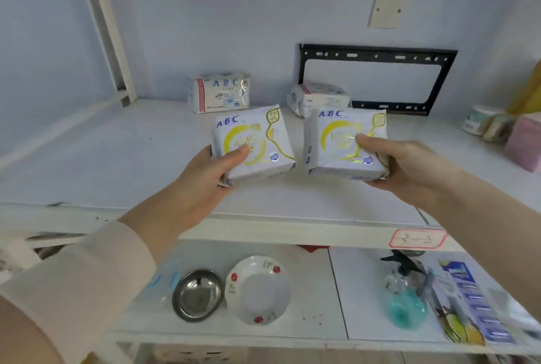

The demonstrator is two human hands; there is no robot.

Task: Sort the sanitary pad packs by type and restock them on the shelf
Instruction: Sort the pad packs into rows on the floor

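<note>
Nearest, low on the left: pale sleeve (87,281), leading up to left hand (202,185), thumb on top and fingers underneath, clamped on left yellow pack (251,144). Right hand (409,170) gripping right yellow pack (345,144) the same way, thumb pressed into the printed face. Both packs held close side by side over the middle of the shelf (117,159), nearer its front edge than its back, seemingly clear of the surface. Toward the back edge, pink-edged pack (219,91) standing upright left of centre, and tilted pack (317,99) lying to its right, before a black bracket (377,80). Probably light and soft: film-wrapped, cushiony, yielding under a thumb, somewhat slick. Best taken across the flat faces near one edge, thumb opposite fingers, without hard squeezing. Apparently one type, so likely to be set down together, apart from the pink-edged one. Below, on the lower shelf, steel bowl (199,295) beside white dish (259,290).
</note>
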